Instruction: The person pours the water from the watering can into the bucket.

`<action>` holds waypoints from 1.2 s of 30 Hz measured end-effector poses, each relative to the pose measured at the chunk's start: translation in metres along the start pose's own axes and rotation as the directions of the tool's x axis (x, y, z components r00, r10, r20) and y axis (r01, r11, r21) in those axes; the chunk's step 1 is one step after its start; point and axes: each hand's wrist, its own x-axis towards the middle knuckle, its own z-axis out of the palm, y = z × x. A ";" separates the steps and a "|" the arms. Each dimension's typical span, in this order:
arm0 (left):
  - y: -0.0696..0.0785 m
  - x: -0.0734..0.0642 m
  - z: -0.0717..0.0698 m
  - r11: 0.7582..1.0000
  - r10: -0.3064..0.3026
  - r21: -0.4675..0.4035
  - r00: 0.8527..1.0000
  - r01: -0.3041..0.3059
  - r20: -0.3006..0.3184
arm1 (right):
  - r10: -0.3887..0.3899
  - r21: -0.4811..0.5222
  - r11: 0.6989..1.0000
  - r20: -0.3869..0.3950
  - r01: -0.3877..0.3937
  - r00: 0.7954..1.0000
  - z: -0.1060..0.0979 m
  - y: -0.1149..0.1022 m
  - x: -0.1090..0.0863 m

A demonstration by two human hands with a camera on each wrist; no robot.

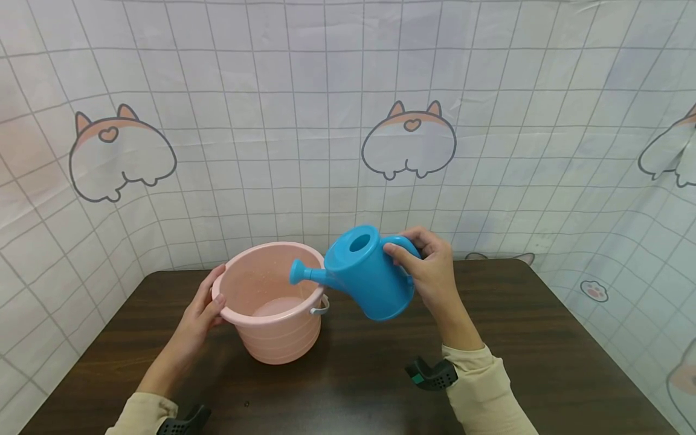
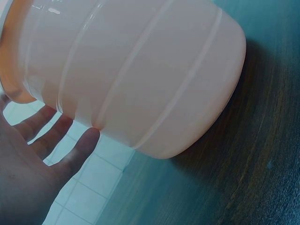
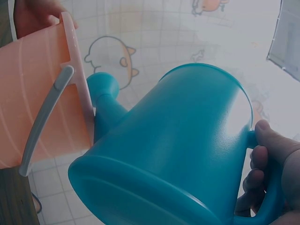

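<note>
Backdrop: white sheeting with a grey grid and printed animal drawings, rising behind the table and down both sides.
Table: dark wood; far and side edges show, the near edge falls outside the head view.
Room to move: wood stretches from the bucket towards the left edge, and more widely from below the watering can towards the right edge; just beside each other, bucket and can leave little gap.
Watering can direction: blue, held above the table right of the bucket, its spout pointing left, the spout's end over the bucket's mouth.
Watering can long axis: tilted, top leaning left, base low and to the right.
Bucket stance: pink, base on the table left of centre, mouth upward, pale bail hanging on its right side.
Right hand: gripping the can's handle, fingers curled round it.
Left hand: fingers extended, resting against the bucket's rim and outer wall.
Count: one can, one bucket, two hands, two black wrist devices, two light sleeves.
</note>
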 end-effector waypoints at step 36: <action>-0.002 0.001 -0.001 1.000 0.014 0.004 1.000 -0.014 -0.006 | 0.013 0.011 1.000 -0.021 -0.012 1.000 -0.001 0.017 0.003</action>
